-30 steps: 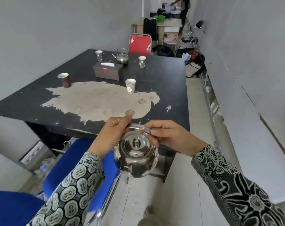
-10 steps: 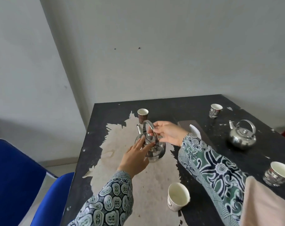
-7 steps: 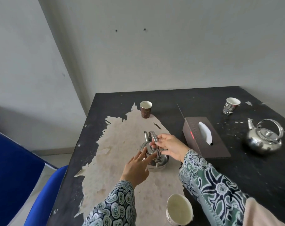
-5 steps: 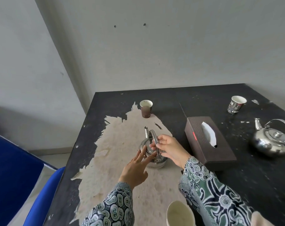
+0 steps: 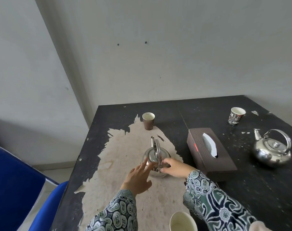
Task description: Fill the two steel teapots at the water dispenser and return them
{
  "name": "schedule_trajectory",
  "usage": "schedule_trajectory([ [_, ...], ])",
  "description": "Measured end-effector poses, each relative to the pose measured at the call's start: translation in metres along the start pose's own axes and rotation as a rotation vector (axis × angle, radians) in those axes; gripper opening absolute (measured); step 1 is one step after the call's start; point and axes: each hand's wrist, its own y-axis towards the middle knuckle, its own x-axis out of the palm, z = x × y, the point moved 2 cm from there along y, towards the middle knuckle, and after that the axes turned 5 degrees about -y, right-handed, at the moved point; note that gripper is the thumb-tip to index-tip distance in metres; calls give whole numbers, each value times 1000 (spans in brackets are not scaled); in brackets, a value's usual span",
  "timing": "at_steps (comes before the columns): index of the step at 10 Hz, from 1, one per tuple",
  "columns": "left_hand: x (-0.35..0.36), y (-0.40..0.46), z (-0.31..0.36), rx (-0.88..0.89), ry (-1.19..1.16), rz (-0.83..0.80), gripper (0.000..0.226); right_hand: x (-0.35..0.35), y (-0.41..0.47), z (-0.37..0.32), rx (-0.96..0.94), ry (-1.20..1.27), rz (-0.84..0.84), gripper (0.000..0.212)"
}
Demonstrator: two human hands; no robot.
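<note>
A steel teapot stands upright on the worn pale patch of the black table, spout pointing away from me, handle raised. My right hand pinches the near base of its handle, low against the pot's body. My left hand is spread open, its fingertips at the pot's near left side. The second steel teapot sits by itself at the right of the table, lid on, handle up.
A dark tissue box lies between the two teapots. Paper cups stand at the far middle, far right and near edge. Blue chairs sit at the table's left. Grey walls close the corner behind.
The teapot went from being carried in both hands to standing on the table. My right hand slid from the handle's top to its near base; my left hand stays open beside the pot.
</note>
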Motion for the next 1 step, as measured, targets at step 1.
schedule_trajectory([
  [1,-34,-23,7,-42,-27,117,51,-17,-19,-9,39,-58,50,39],
])
